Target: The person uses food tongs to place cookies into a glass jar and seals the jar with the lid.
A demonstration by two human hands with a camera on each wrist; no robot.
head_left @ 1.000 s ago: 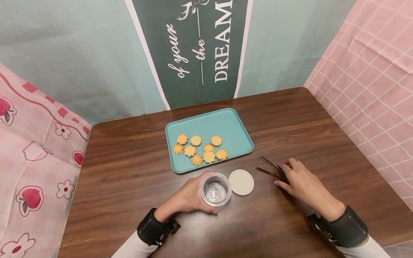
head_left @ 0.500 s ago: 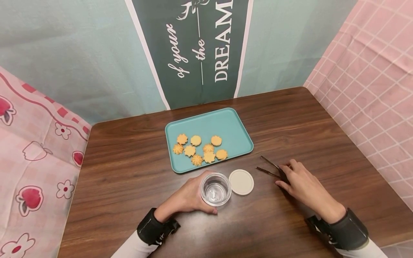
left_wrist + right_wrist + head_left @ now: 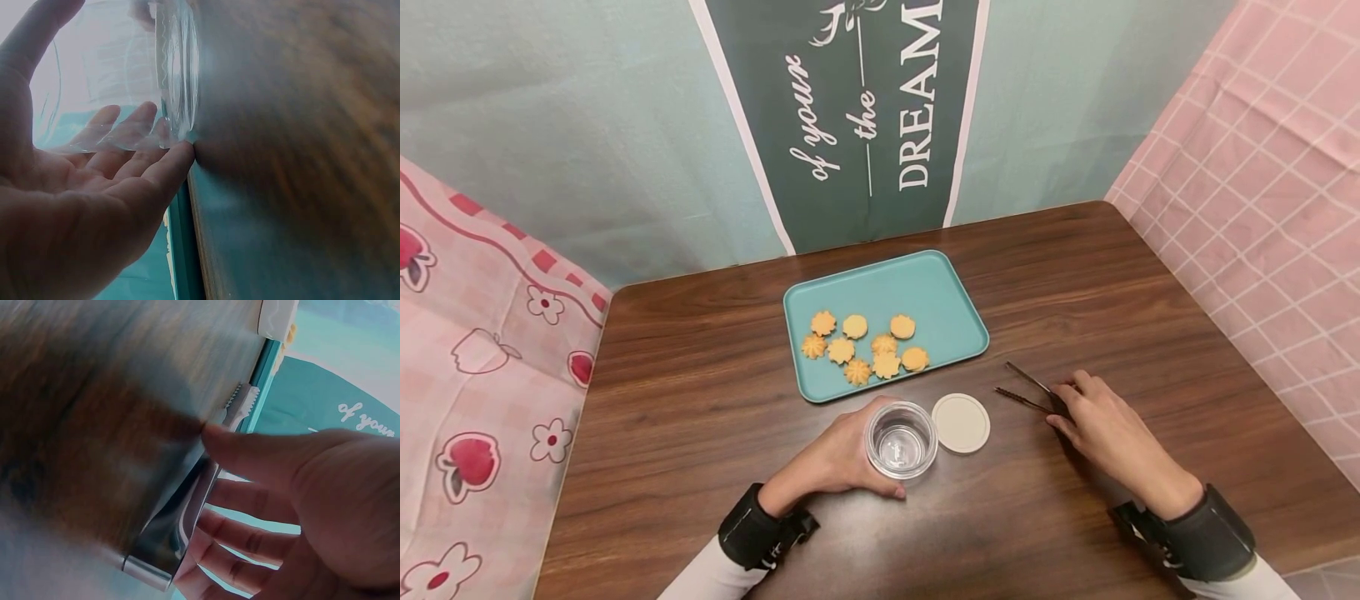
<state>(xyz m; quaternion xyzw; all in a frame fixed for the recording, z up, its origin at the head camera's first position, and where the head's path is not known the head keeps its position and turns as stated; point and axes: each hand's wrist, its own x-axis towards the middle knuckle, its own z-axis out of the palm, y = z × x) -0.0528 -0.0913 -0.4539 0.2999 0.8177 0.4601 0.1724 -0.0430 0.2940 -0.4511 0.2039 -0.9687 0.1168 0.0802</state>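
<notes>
Your left hand (image 3: 838, 458) cupped the empty glass jar (image 3: 901, 439) at lower centre of the frame, fingers curled round its wall; your right hand (image 3: 1101, 429), right of centre, closed thumb and fingers on the metal tongs (image 3: 1028, 392) lying on the table (image 3: 700, 400); the lid (image 3: 961, 423) lay just beside the jar.

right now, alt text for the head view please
A person's left hand grips an empty clear jar on a dark wooden table, while the right hand grasps metal tongs. A white lid lies beside the jar, before a teal tray of cookies.
</notes>
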